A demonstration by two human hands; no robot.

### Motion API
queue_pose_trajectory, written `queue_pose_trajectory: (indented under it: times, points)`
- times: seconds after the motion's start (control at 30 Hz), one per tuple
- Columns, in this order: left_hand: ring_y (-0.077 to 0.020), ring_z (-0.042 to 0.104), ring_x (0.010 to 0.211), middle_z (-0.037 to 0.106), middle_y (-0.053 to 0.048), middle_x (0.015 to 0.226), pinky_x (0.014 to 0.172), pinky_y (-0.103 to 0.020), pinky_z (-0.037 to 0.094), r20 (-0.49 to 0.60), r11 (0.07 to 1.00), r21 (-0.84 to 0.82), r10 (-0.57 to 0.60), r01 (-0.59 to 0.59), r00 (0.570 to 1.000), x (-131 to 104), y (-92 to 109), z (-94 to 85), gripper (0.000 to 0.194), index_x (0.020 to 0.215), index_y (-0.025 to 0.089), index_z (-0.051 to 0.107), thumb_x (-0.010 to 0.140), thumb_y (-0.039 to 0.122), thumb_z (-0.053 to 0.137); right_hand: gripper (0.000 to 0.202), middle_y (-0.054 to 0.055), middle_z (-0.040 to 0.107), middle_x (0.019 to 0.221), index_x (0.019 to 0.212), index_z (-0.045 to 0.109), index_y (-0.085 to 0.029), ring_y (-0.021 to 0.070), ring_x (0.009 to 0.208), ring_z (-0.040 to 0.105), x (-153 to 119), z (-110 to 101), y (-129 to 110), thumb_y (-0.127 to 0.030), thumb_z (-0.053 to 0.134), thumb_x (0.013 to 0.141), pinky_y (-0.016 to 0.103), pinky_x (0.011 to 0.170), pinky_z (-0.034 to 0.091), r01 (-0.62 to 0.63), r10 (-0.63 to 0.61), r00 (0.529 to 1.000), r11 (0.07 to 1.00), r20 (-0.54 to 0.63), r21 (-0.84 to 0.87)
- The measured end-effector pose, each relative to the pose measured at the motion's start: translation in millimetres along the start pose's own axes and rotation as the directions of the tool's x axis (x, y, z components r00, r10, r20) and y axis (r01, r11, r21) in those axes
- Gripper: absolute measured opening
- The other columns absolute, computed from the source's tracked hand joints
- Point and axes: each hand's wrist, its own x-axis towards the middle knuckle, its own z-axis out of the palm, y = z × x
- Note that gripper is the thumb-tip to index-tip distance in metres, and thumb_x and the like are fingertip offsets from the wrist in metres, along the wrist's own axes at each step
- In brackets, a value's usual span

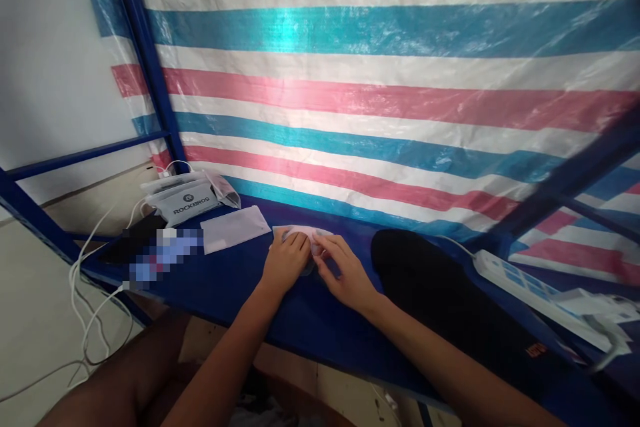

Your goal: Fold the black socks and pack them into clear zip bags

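Note:
On the blue tabletop (225,280), a small pale pink-and-white thing, thin and soft-looking like a packet or folded sheet (305,231), is between my two hands. The fingers of my left hand (287,257) curl down over its left part and hide much of it. From the right, my right hand (347,272) pinches its edge between thumb and fingers. What exactly it is does not show. Just left of my hands lies a flat whitish sleeve or sheet (235,229).
A grey ROCKBROS pouch (187,199) stands at the back left. In front of it lies a blurred-out phone-like object (165,257) with white cables (80,307). Black cloth (425,287) and a white power strip (525,287) are on the right. Striped sheeting (350,100) hangs behind.

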Motion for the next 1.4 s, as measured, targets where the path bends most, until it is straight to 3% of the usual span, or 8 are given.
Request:
queue_pose_trajectory:
  times: [0.13,0.33,0.5,0.63,0.77,1.1,1.4]
  points:
    - [-0.0265,0.070,0.099,0.073,-0.008,0.102,0.102,-0.047,0.049,-0.004,0.998,-0.069,-0.005,0.005,1.000,-3,-6,-3.8,0.011,0.113,0.020,0.065,0.103,0.023,0.062,0.056,0.015,0.060,0.137,0.158,0.046,-0.029,0.0283,0.113,0.066,-3,-7,19,-0.018,0.053,0.103,0.050,0.098,0.063,-0.035,0.035,0.999,0.999,-0.039,0.004]
    - [-0.0270,0.069,0.116,0.075,-0.010,0.122,0.110,-0.050,0.044,-0.084,0.993,-0.097,-0.072,0.063,0.994,-10,-9,-10.5,0.026,0.130,0.022,0.063,0.105,0.018,0.057,0.046,0.011,0.066,0.129,0.143,0.062,-0.031,0.0282,0.119,0.066,-6,-15,41,-0.014,0.054,0.101,0.052,0.103,0.061,0.031,-0.027,0.998,0.997,0.056,-0.065]
    - [-0.0232,0.071,0.100,0.076,-0.006,0.109,0.105,-0.047,0.045,-0.135,0.993,-0.115,-0.042,0.026,0.990,-11,-5,-16.5,0.013,0.115,0.024,0.067,0.106,0.024,0.057,0.023,0.008,0.073,0.114,0.122,0.074,-0.031,0.0261,0.108,0.070,-6,-8,40,-0.023,0.061,0.104,0.046,0.094,0.064,0.042,-0.038,0.998,0.997,0.054,-0.061]
    - [-0.0244,0.069,0.107,0.075,-0.007,0.114,0.106,-0.047,0.045,-0.131,0.989,-0.125,0.065,-0.081,0.989,-11,-1,-18.1,0.023,0.125,0.025,0.067,0.106,0.037,0.063,0.018,0.007,0.076,0.103,0.117,0.075,-0.029,0.0244,0.095,0.071,-6,-7,40,-0.026,0.061,0.106,0.042,0.083,0.063,0.028,-0.027,1.000,0.998,0.016,-0.053]
    - [-0.0217,0.067,0.102,0.074,-0.004,0.108,0.105,-0.045,0.045,-0.090,0.987,-0.103,0.112,-0.121,0.990,-11,2,-13.4,0.014,0.115,0.026,0.069,0.108,0.024,0.058,0.018,0.006,0.076,0.098,0.115,0.077,-0.030,0.0243,0.091,0.072,-6,-7,40,-0.027,0.061,0.106,0.041,0.080,0.063,0.025,-0.026,1.000,0.997,-0.011,-0.073]
    - [-0.0246,0.064,0.097,0.070,-0.007,0.100,0.095,-0.045,0.045,-0.056,0.997,-0.013,0.077,-0.078,0.995,-6,3,-9.7,0.014,0.108,0.022,0.067,0.109,0.023,0.053,0.017,0.009,0.071,0.110,0.109,0.076,-0.027,0.0256,0.099,0.072,-4,-19,43,-0.030,0.060,0.106,0.042,0.087,0.065,-0.030,0.030,0.999,0.998,-0.012,-0.046]
    - [-0.0217,0.065,0.099,0.074,-0.005,0.109,0.094,-0.043,0.045,-0.050,0.985,-0.044,0.164,-0.166,0.985,-9,-1,-9.2,0.015,0.115,0.023,0.069,0.109,0.023,0.055,0.018,0.008,0.073,0.108,0.112,0.077,-0.028,0.0246,0.096,0.073,-7,-17,40,-0.029,0.060,0.106,0.040,0.083,0.065,-0.026,0.026,0.999,1.000,0.029,-0.007]
